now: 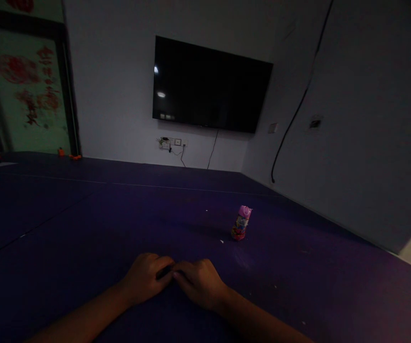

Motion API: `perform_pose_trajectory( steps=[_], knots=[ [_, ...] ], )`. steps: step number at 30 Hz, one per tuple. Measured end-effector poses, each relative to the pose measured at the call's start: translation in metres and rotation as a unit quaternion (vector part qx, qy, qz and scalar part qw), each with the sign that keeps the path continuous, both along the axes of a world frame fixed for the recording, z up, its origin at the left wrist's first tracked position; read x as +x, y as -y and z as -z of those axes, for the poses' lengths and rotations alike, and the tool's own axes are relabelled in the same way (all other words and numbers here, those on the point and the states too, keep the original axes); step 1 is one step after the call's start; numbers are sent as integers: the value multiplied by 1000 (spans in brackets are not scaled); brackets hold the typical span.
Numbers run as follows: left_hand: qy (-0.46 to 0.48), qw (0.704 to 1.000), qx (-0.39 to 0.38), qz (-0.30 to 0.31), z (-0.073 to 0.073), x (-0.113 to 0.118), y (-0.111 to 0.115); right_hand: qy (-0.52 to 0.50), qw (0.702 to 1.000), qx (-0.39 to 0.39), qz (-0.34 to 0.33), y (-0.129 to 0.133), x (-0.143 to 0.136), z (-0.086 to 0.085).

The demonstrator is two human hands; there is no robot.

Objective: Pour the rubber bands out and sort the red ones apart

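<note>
My left hand (pixel 148 277) rests on a dark purple surface (pixel 176 219), its fingers curled inward. Between its thumb and forefinger there is a small dark gap, and I see no object in it. My right hand (pixel 201 282) lies beside it, also closed, with its fingertips meeting those of the left. The undersides of both hands are hidden. Beyond my right hand, apart from it, a small bottle (pixel 241 224) with a pink cap and a colourful label stands slightly tilted in the view.
A small white scrap (pixel 221 241) lies near the bottle, among other specks. Against the far wall hangs a black television (pixel 210 85), with sockets (pixel 177 142) and cords below. A long dark cable (pixel 300 105) runs down the right wall. Orange objects (pixel 75 156) lie near a glass door (pixel 26 90).
</note>
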State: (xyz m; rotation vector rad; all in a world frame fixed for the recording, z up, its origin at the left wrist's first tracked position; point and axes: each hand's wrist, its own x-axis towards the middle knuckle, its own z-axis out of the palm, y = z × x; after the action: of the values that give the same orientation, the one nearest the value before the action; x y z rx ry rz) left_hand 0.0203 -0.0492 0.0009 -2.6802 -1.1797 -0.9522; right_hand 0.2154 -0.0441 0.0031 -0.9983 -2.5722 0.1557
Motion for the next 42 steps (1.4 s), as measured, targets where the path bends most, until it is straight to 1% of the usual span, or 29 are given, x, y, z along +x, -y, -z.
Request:
perform_pose_trajectory(
  steps=[3,10,14,19,28,36,42],
  knots=[
    [-3,1000,6,-5,0,0,0,1,1000,-2,1,0,0,0],
    [2,1000,-1,7,0,1,0,-8,1000,-4,-3,2,0,-3],
    [-5,1000,-12,5,0,0,0,-7,1000,-6,-1,2,0,-2],
    [0,1000,0,7,0,0,-1,-11,1000,-7,-6,1,0,-2],
    [-5,1000,-3,5,1,0,0,-8,1000,-13,-3,2,0,0],
    [-8,1000,-8,8,-1,0,0,-25,1000,-14,-12,4,0,-5],
    [-10,1000,-1,15,0,0,-1,-23,1000,-7,-11,2,-1,-1]
  ],
)
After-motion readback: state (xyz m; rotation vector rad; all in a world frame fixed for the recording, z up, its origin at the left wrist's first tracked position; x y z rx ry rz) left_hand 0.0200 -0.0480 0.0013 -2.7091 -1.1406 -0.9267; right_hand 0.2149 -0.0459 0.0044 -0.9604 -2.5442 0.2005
